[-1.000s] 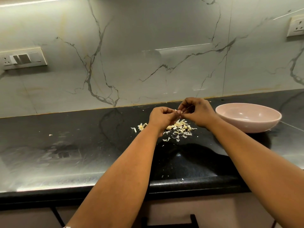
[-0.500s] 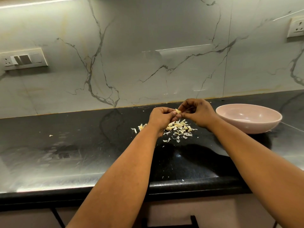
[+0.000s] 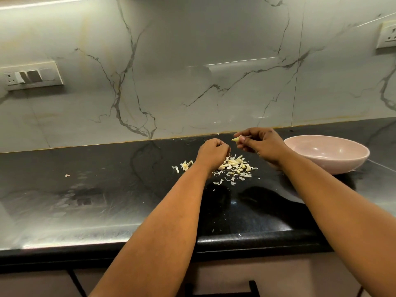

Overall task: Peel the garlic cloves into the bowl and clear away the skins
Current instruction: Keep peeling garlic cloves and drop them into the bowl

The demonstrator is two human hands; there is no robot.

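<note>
Pinching clove (image 3: 235,139) — right hand (image 3: 260,144) near bowl (image 3: 334,161) rim — left hand (image 3: 212,154) over skins (image 3: 235,166).

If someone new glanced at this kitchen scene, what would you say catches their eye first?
Probably the right hand, pinching a pale garlic clove above the black counter. Just below lies a scattered heap of garlic skins, with the left hand curled beside it. To the right, a pink bowl sits near the marble wall.
</note>
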